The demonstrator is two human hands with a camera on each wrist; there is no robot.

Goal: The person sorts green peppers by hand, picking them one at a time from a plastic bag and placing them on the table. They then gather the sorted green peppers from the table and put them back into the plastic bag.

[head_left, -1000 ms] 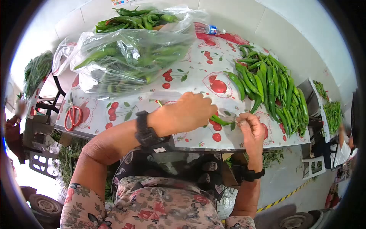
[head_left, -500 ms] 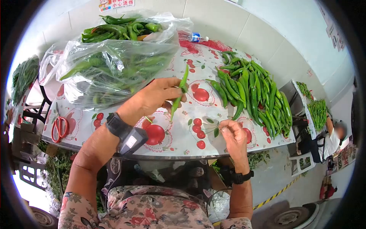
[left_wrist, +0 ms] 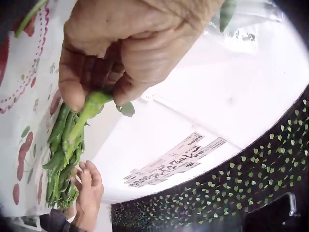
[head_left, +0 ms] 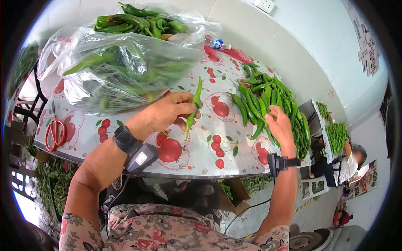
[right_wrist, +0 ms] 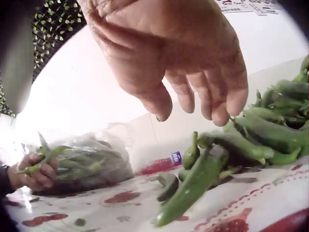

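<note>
In the head view the left hand (head_left: 167, 111) pinches a thin green pepper (head_left: 195, 104) between thumb and fingers, held over the table beside the plastic bag. The left wrist view shows that pepper (left_wrist: 87, 113) close up, its stem end at the fingertips. The right hand (head_left: 279, 125) is at the near left side of the pepper pile (head_left: 289, 100). In the right wrist view the right hand (right_wrist: 178, 58) has its thumb and fingers spread apart above the peppers (right_wrist: 193, 186), with nothing between them.
A clear bag of peppers (head_left: 130, 71) lies at the back left, with loose peppers (head_left: 138, 23) behind it. Red scissors (head_left: 55, 131) lie at the left edge and a bottle (head_left: 217, 43) at the back. Beyond the right edge, a person (head_left: 349, 163) is beside another table of peppers.
The left hand moved left from beside the right hand, bringing the pepper over the table. The right hand let go of its end and travelled forward and right to the pile. The view also shifted.
</note>
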